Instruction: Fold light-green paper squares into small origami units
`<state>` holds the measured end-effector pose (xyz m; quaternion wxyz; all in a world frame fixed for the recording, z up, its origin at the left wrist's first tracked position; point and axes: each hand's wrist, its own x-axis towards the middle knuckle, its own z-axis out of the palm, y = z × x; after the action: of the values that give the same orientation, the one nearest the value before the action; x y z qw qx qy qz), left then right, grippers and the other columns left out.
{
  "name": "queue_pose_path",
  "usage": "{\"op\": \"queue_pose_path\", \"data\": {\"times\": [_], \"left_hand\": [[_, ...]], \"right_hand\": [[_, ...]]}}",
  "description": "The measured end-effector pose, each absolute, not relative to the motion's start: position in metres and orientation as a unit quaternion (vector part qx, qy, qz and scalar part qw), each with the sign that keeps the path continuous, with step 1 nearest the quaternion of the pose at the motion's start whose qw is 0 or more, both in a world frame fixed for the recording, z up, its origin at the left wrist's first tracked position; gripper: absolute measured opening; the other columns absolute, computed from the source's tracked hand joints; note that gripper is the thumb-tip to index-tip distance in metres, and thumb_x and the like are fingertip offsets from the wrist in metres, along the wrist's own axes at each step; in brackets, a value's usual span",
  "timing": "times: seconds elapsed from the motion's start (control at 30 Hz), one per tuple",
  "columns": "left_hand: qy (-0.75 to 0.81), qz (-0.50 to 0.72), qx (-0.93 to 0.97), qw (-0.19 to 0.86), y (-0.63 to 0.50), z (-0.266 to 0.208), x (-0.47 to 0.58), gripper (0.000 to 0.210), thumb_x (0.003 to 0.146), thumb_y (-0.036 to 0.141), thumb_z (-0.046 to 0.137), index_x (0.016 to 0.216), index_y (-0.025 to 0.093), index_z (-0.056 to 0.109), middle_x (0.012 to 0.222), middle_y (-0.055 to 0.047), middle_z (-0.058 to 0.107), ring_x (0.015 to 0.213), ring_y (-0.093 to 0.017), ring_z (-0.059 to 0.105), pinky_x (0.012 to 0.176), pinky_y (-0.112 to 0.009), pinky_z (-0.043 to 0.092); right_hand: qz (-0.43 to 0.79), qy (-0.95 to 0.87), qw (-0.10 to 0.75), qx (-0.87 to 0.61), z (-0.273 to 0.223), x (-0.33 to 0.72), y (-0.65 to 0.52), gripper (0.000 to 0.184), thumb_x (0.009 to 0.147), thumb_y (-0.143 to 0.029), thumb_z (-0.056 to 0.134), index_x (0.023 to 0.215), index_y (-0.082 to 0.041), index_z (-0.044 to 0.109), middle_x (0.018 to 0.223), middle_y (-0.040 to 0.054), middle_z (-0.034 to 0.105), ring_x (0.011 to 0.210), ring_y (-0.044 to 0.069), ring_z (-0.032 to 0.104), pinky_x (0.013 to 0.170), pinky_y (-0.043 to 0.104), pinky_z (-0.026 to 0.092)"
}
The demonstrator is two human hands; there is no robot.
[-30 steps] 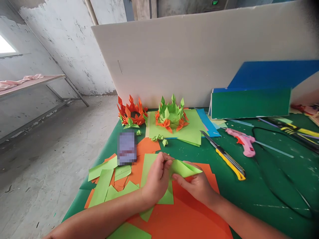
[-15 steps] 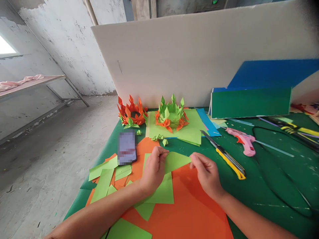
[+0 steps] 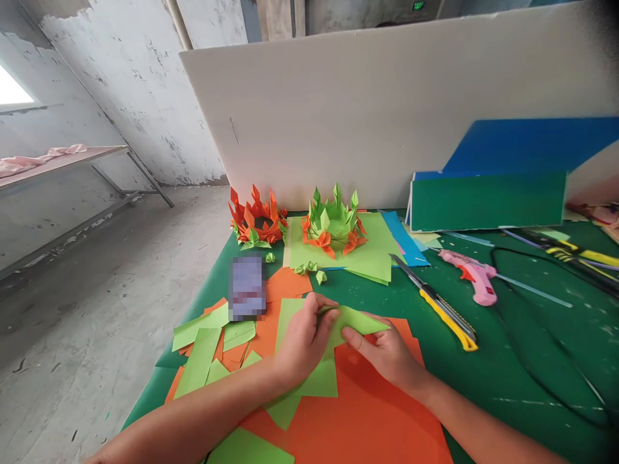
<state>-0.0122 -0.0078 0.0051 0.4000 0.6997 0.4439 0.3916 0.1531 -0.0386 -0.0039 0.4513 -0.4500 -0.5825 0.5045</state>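
Between my two hands is a folded piece of green paper point(image 3: 360, 320), held above the sheets on the table. My left hand point(image 3: 309, 335) pinches its left end between thumb and fingers. On the other side, my right hand point(image 3: 387, 354) grips the paper with the thumb on the near face and the fingers behind, mostly hidden. Beneath them lie a square green sheet point(image 3: 319, 377) and a large orange sheet point(image 3: 377, 425). Green and orange paper pieces point(image 3: 198, 361) are scattered to the left, close to my left forearm.
Beyond my hands stand an orange paper crown point(image 3: 256, 219) and a green one point(image 3: 333, 222), with small folded green pieces point(image 3: 307, 266) nearby. A phone point(image 3: 246, 288) rests at left. Rightward lie a utility knife point(image 3: 435, 303), pink glue gun point(image 3: 471, 274) with its cord, and pliers point(image 3: 575, 251).
My right hand has moved left and slightly down, closer to my left hand. Its thumb now lies on the paper, which looks bent rather than stretched out.
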Motion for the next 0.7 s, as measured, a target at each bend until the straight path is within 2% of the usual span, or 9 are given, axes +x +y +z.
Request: {"op": "queue_pose_path", "data": {"times": [0.13,0.2,0.33,0.43,0.53,0.6,0.7], "left_hand": [[0.417,0.385,0.645,0.510,-0.007,0.013,-0.009,0.041,0.072,0.032,0.076,0.102,0.021,0.049,0.089,-0.001,0.063,0.081,-0.017,0.059,0.070,-0.026,0.047],[0.405,0.376,0.621,0.556,-0.006,0.017,-0.008,0.038,0.071,0.033,0.078,0.097,0.019,0.054,0.096,-0.004,0.065,0.088,-0.019,0.060,0.075,-0.028,0.049],[0.389,0.338,0.606,0.606,-0.003,0.018,-0.009,0.031,0.072,0.036,0.076,0.092,0.016,0.062,0.090,-0.005,0.067,0.085,-0.020,0.062,0.073,-0.030,0.050],[0.398,0.382,0.595,0.584,0.001,0.012,-0.011,0.031,0.072,0.036,0.076,0.092,0.017,0.061,0.087,-0.003,0.064,0.085,-0.018,0.059,0.073,-0.028,0.048],[0.420,0.416,0.584,0.556,0.002,0.008,-0.011,0.033,0.073,0.038,0.076,0.095,0.019,0.060,0.071,0.002,0.052,0.066,-0.011,0.050,0.062,-0.024,0.043],[0.418,0.425,0.582,0.553,0.002,0.009,-0.011,0.033,0.075,0.039,0.074,0.097,0.019,0.060,0.068,0.004,0.047,0.062,-0.010,0.046,0.060,-0.024,0.041],[0.408,0.441,0.574,0.557,0.003,0.012,-0.011,0.032,0.077,0.038,0.073,0.098,0.019,0.058,0.069,0.003,0.048,0.064,-0.010,0.047,0.063,-0.024,0.041]], "right_hand": [[0.475,-0.586,0.459,-0.469,-0.008,0.159,-0.036,0.026,0.088,-0.040,0.059,0.074,-0.019,0.068,0.071,0.0025,0.064,0.069,0.018,0.059,0.061,0.027,0.050],[0.463,-0.591,0.455,-0.478,-0.010,0.161,-0.035,0.028,0.088,-0.041,0.058,0.073,-0.020,0.068,0.067,0.0019,0.064,0.068,0.018,0.060,0.063,0.028,0.051],[0.448,-0.592,0.445,-0.500,-0.011,0.164,-0.036,0.032,0.088,-0.042,0.058,0.067,-0.020,0.067,0.056,-0.0003,0.060,0.058,0.016,0.058,0.061,0.028,0.052],[0.431,-0.552,0.490,-0.519,-0.012,0.166,-0.035,0.032,0.086,-0.043,0.060,0.068,-0.019,0.068,0.063,0.0023,0.066,0.063,0.019,0.063,0.062,0.029,0.053],[0.401,-0.503,0.547,-0.536,-0.013,0.168,-0.032,0.033,0.084,-0.045,0.063,0.065,-0.018,0.069,0.069,0.0056,0.072,0.071,0.023,0.068,0.067,0.030,0.055],[0.378,-0.491,0.569,-0.540,-0.015,0.169,-0.030,0.034,0.082,-0.045,0.065,0.061,-0.019,0.068,0.070,0.0066,0.073,0.073,0.024,0.069,0.070,0.032,0.055],[0.360,-0.469,0.589,-0.552,-0.022,0.174,-0.026,0.036,0.082,-0.046,0.066,0.058,-0.019,0.067,0.064,0.0061,0.071,0.068,0.023,0.067,0.068,0.032,0.054]]}}
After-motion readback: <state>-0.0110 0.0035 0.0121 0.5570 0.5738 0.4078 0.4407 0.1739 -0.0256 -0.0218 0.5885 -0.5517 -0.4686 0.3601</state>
